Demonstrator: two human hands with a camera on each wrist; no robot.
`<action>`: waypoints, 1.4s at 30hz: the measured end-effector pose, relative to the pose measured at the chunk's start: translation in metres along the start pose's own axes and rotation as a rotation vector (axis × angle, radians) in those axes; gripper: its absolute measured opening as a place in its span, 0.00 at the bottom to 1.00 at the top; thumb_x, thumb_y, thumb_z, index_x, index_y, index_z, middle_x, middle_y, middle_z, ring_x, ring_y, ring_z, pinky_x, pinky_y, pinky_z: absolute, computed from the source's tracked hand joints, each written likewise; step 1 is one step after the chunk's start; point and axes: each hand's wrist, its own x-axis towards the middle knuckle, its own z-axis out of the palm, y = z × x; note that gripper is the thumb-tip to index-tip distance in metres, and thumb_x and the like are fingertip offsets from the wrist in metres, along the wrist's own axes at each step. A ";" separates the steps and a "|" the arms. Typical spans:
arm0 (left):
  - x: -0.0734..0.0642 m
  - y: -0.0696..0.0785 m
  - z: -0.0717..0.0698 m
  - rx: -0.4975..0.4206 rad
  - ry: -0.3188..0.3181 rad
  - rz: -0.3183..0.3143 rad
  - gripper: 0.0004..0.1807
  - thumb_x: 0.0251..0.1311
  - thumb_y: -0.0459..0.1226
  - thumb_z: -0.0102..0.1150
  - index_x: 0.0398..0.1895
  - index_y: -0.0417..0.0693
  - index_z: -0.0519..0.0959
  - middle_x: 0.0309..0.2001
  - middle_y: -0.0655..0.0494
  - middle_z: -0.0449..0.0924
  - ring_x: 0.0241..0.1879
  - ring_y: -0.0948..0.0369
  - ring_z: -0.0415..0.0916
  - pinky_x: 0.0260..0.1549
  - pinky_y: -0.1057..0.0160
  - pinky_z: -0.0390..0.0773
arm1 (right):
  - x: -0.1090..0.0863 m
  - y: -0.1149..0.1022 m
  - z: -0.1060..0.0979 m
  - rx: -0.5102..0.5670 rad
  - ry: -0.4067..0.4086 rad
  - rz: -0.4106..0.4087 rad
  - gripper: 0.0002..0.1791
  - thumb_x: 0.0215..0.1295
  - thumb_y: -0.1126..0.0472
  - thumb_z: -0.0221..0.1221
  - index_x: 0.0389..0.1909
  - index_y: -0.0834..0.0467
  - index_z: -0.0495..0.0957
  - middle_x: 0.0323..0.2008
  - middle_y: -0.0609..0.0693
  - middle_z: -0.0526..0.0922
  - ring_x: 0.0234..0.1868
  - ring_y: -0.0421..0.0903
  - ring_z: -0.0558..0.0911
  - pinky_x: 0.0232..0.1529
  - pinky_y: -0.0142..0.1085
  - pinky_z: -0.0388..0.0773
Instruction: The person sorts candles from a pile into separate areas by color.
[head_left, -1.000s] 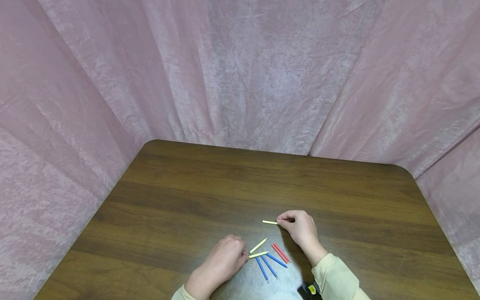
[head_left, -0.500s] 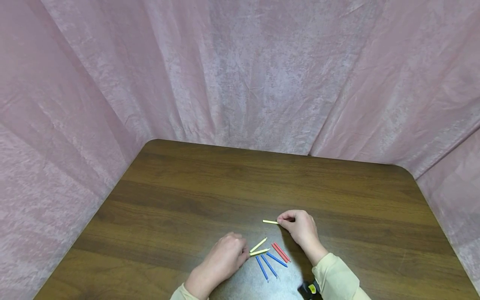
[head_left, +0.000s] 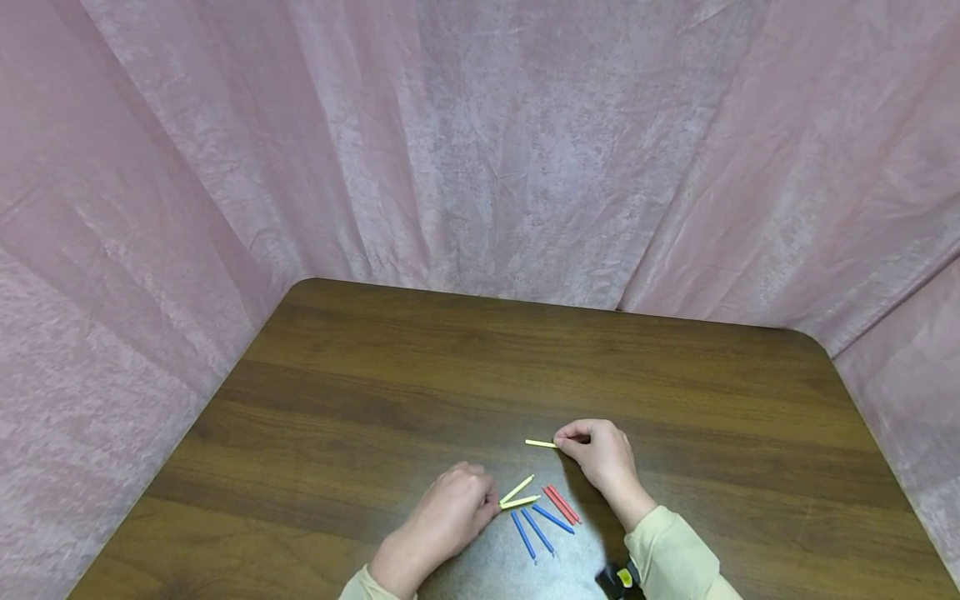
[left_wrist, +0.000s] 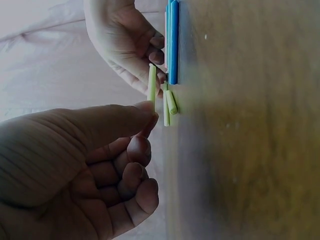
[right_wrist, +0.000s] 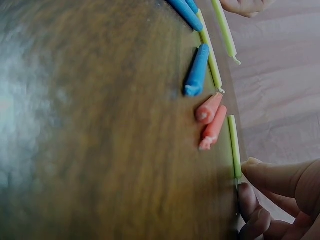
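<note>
Between the thumb and forefinger of my left hand (head_left: 453, 510) is a thin yellow candle (left_wrist: 152, 82), raised slightly off the tabletop. A second yellow candle (head_left: 517, 488) lies on the wood just beyond it in the head view. Farther out, my right hand (head_left: 600, 457) pinches one end of another yellow candle (head_left: 540, 443), low at the table surface. In the right wrist view this candle (right_wrist: 234, 147) points away from the thumb. Two red candles (head_left: 562, 505) lie side by side between the hands. Three blue candles (head_left: 537, 532) fan out nearer my body.
All of this is on a brown wooden table (head_left: 420, 358) with rounded far corners. Pink velvety curtains (head_left: 510, 150) hang around its back and sides. A black device with a yellow mark (head_left: 618, 580) sits by the right sleeve (head_left: 671, 554).
My left hand has shifted slightly away from my body, carrying its yellow candle closer to the loose yellow one. The right hand holds practically still.
</note>
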 end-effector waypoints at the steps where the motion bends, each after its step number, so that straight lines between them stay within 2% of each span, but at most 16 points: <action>1: 0.000 0.000 0.000 0.000 0.002 0.000 0.12 0.47 0.34 0.68 0.15 0.54 0.75 0.20 0.68 0.67 0.25 0.66 0.69 0.27 0.69 0.70 | 0.000 0.000 0.000 0.001 -0.001 0.001 0.03 0.55 0.59 0.69 0.24 0.48 0.86 0.27 0.40 0.85 0.35 0.45 0.82 0.38 0.42 0.73; 8: 0.000 -0.001 0.001 -0.002 0.024 0.009 0.12 0.45 0.33 0.68 0.15 0.54 0.75 0.19 0.68 0.67 0.24 0.66 0.68 0.26 0.68 0.70 | 0.000 0.001 0.001 0.007 -0.003 -0.006 0.03 0.55 0.59 0.69 0.24 0.48 0.86 0.27 0.40 0.85 0.34 0.44 0.82 0.38 0.42 0.72; 17: 0.001 0.000 -0.001 -0.015 0.001 -0.011 0.11 0.46 0.33 0.68 0.16 0.54 0.76 0.20 0.68 0.68 0.25 0.67 0.67 0.27 0.69 0.70 | 0.000 0.002 0.001 0.012 0.005 -0.016 0.03 0.54 0.60 0.70 0.24 0.49 0.86 0.27 0.40 0.85 0.34 0.44 0.82 0.37 0.42 0.72; 31: 0.002 -0.001 -0.002 -0.026 0.009 -0.002 0.11 0.47 0.33 0.69 0.16 0.54 0.76 0.20 0.68 0.68 0.25 0.67 0.67 0.26 0.69 0.69 | 0.000 0.000 -0.001 0.010 -0.004 -0.001 0.03 0.55 0.59 0.69 0.25 0.49 0.86 0.28 0.41 0.85 0.37 0.48 0.82 0.40 0.44 0.73; 42: 0.005 -0.003 -0.001 -0.021 0.002 -0.002 0.12 0.48 0.33 0.69 0.16 0.54 0.75 0.20 0.67 0.68 0.26 0.66 0.68 0.28 0.68 0.71 | 0.000 0.000 -0.001 0.021 0.004 -0.005 0.02 0.54 0.59 0.70 0.25 0.49 0.86 0.27 0.41 0.85 0.35 0.45 0.82 0.39 0.43 0.73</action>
